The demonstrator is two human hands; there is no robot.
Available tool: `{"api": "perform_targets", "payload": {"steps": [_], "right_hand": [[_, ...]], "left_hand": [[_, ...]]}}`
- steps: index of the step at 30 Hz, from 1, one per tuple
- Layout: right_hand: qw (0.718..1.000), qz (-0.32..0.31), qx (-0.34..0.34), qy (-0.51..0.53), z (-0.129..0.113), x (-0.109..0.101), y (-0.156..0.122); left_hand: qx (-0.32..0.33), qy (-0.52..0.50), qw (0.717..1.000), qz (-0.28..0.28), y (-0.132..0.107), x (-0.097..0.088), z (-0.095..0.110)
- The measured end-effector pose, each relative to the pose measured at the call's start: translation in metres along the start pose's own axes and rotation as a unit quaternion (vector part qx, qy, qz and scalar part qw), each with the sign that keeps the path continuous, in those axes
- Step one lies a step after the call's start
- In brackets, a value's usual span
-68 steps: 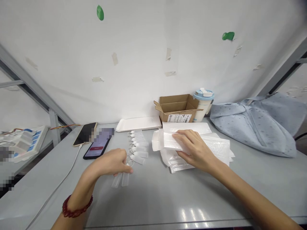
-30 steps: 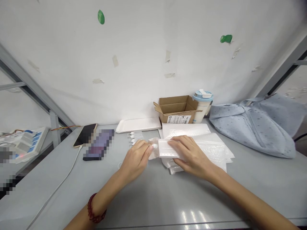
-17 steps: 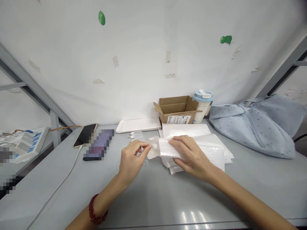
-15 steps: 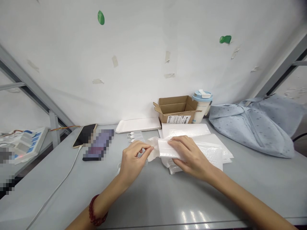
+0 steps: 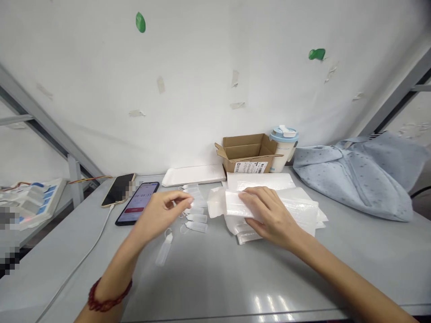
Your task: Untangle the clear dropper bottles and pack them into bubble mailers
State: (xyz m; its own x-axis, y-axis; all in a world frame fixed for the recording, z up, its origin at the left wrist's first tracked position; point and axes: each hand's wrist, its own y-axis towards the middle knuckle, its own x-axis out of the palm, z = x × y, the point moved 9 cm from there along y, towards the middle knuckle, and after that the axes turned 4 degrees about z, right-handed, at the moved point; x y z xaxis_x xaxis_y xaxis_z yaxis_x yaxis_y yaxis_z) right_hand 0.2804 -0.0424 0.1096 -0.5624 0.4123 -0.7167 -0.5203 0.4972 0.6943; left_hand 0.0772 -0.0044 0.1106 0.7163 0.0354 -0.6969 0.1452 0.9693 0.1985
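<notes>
My right hand (image 5: 271, 215) is closed on a white padded mailer (image 5: 235, 204), holding it tilted above other white mailers (image 5: 299, 211). Its pale flap (image 5: 215, 202) sticks out to the left. My left hand (image 5: 163, 215) is apart from the mailer, over the left part of the table. Its thumb and forefinger are pinched together, and whatever is between them is too small to make out. Below and beside it lie several clear plastic tubes with white caps and rings, among them one tube (image 5: 164, 251) set apart nearer me and another tube (image 5: 197, 227).
Two phones, a dark one (image 5: 118, 190) on a white cable and one with a lit screen (image 5: 138, 204), lie at left. Behind are flat white envelopes (image 5: 193, 175), an opened cardboard box (image 5: 249, 157) and a lidded cup (image 5: 283, 150). A blue cloth bag (image 5: 350, 179) rests at right.
My left hand has let go of the mailer's flap and moved left, away from it, uncovering the tubes. The right hand still grips the mailer in nearly the same place.
</notes>
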Motion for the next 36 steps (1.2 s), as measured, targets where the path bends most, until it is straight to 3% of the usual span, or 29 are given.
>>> {"api": "perform_targets", "payload": {"steps": [2,6,9,12,15,18,22,24,29,36], "right_hand": [[1.000,0.014,0.009,-0.008,0.005,-0.004,0.001],[0.999,0.021,0.023,-0.018,0.014,-0.006,0.001],[0.999,0.012,0.034,-0.023,0.018,-0.003,0.001],[0.999,-0.002,0.043,-0.026,0.019,0.000,0.001],[0.998,-0.021,0.050,-0.031,0.019,0.003,0.001],[0.998,-0.044,0.045,-0.029,0.017,0.007,0.001],[0.997,-0.058,0.044,-0.010,0.014,0.009,0.001],[0.997,-0.059,0.044,0.008,0.012,0.008,0.001],[0.997,-0.057,0.034,0.049,0.006,0.006,0.001],[0.995,-0.068,0.010,0.073,-0.006,0.012,0.001]], "left_hand": [[-0.047,0.055,0.996,-0.060,0.001,-0.007,-0.020],[-0.129,0.161,0.956,-0.208,-0.010,0.003,-0.057],[-0.167,0.207,0.930,-0.254,-0.019,0.017,-0.074],[-0.152,0.189,0.930,-0.277,-0.023,0.033,-0.073],[-0.118,0.128,0.949,-0.262,-0.019,0.033,-0.059],[-0.081,-0.023,0.972,-0.218,-0.011,0.021,-0.033],[-0.026,-0.218,0.974,-0.058,0.002,-0.002,-0.005],[-0.020,-0.262,0.965,0.004,0.004,0.000,-0.003],[-0.032,-0.279,0.959,0.035,0.001,0.035,-0.004],[0.094,-0.182,0.977,0.054,-0.007,0.046,0.015]]}}
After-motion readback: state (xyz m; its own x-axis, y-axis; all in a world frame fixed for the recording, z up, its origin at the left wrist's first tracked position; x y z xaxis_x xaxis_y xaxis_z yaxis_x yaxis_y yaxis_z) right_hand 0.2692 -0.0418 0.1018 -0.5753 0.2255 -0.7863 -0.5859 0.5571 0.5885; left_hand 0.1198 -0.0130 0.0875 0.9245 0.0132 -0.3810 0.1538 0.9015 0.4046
